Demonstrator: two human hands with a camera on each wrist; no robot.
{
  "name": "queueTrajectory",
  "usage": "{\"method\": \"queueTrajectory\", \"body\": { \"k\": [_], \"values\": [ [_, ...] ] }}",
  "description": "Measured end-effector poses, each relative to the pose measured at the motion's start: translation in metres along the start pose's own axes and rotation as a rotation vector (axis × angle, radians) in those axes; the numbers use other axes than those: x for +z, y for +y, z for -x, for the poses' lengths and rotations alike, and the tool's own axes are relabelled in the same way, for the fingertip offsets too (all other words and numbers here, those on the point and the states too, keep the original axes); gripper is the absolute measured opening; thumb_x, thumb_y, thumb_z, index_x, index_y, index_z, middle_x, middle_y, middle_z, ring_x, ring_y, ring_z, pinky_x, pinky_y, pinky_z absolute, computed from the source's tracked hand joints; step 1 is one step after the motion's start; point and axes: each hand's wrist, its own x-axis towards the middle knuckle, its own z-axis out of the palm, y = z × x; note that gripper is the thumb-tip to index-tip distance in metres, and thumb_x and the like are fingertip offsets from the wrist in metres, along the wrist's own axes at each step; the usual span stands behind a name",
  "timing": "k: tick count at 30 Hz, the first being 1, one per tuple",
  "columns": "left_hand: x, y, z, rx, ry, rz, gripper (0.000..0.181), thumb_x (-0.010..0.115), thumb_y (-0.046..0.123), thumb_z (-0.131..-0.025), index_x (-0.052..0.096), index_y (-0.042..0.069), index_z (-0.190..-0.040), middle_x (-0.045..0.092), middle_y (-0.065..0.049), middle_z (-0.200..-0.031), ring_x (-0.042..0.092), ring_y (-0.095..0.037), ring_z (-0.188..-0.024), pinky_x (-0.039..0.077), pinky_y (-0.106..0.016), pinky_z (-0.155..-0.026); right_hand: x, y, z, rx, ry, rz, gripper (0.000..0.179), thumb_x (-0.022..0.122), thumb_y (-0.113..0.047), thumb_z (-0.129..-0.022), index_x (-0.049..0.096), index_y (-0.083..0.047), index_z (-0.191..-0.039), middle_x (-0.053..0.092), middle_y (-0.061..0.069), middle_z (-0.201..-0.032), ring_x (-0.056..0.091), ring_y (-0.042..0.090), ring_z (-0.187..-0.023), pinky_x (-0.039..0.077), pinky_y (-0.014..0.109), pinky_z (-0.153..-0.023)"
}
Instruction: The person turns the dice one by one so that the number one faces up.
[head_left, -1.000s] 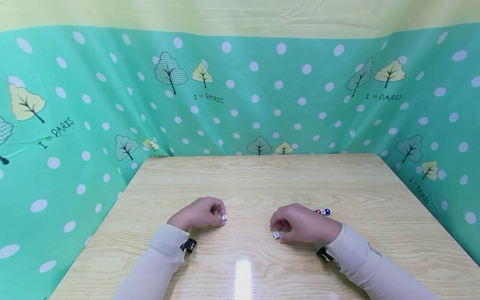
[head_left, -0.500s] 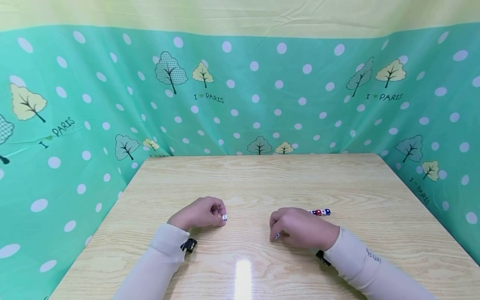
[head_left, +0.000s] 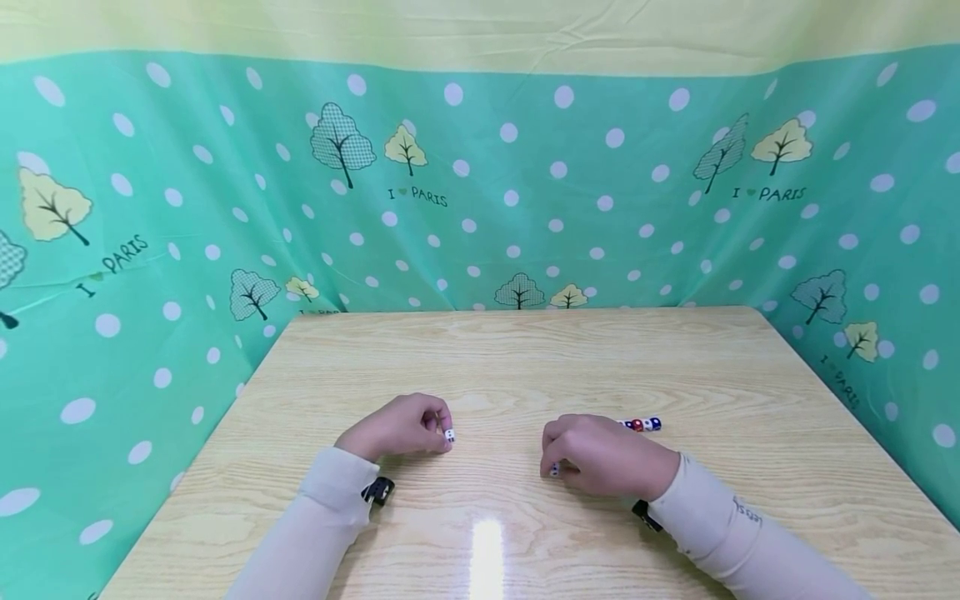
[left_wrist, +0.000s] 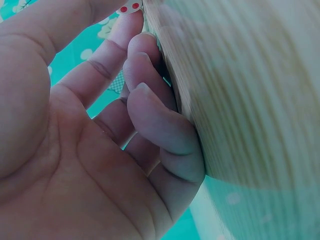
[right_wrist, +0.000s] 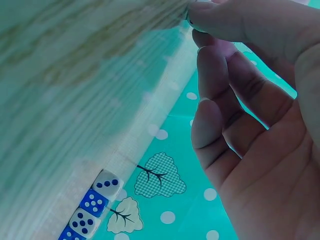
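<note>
A small white die [head_left: 449, 435] sits between the thumb and forefinger of my left hand [head_left: 397, 427], low over the table left of centre. Red pips show on that white die [left_wrist: 131, 7] at the top of the left wrist view. On the other side, my right hand [head_left: 603, 454] pinches another white die [head_left: 555, 470] with dark pips at the tabletop, mostly covered by the fingers. Just beyond the right hand lies a row of dice [head_left: 637, 425] in blue, red and white. The hand hides the row's left end.
Both hands work over a pale wood-grain table [head_left: 480, 358]. A green dotted curtain [head_left: 510, 192] with printed trees hangs around its back and sides. In the right wrist view, white and blue dice [right_wrist: 93, 201] stand side by side in the row.
My right thumb and fingers have closed on the die that lay beside them. That hand has turned slightly, uncovering more of the dice row. The left hand has stayed put.
</note>
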Motion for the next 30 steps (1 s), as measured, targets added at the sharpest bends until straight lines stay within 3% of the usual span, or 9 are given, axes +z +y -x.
{"method": "queueTrajectory", "body": {
  "k": [17,30],
  "values": [
    [0.0,0.001,0.0,-0.001,0.0,-0.009,0.02,0.086,0.018,-0.084,0.067,0.016,-0.09,0.056,-0.001,-0.074,0.049,-0.015,-0.065,0.04,-0.03,-0.059,-0.007,0.005,0.001,0.055,0.001,-0.084,0.006,0.079,-0.02,-0.092,0.081,-0.024,-0.097,0.074,-0.017,-0.094,0.062,-0.001,-0.088,0.056,0.024,-0.08],
    [-0.001,0.001,0.0,-0.004,-0.002,-0.015,0.02,0.086,0.019,-0.084,0.067,0.017,-0.089,0.057,-0.001,-0.075,0.049,-0.015,-0.064,0.041,-0.03,-0.06,-0.004,0.016,0.003,0.072,-0.009,-0.078,0.009,0.081,-0.02,-0.089,0.079,-0.027,-0.094,0.066,-0.019,-0.093,0.059,0.0,-0.088,0.054,0.025,-0.083]
  ]
}}
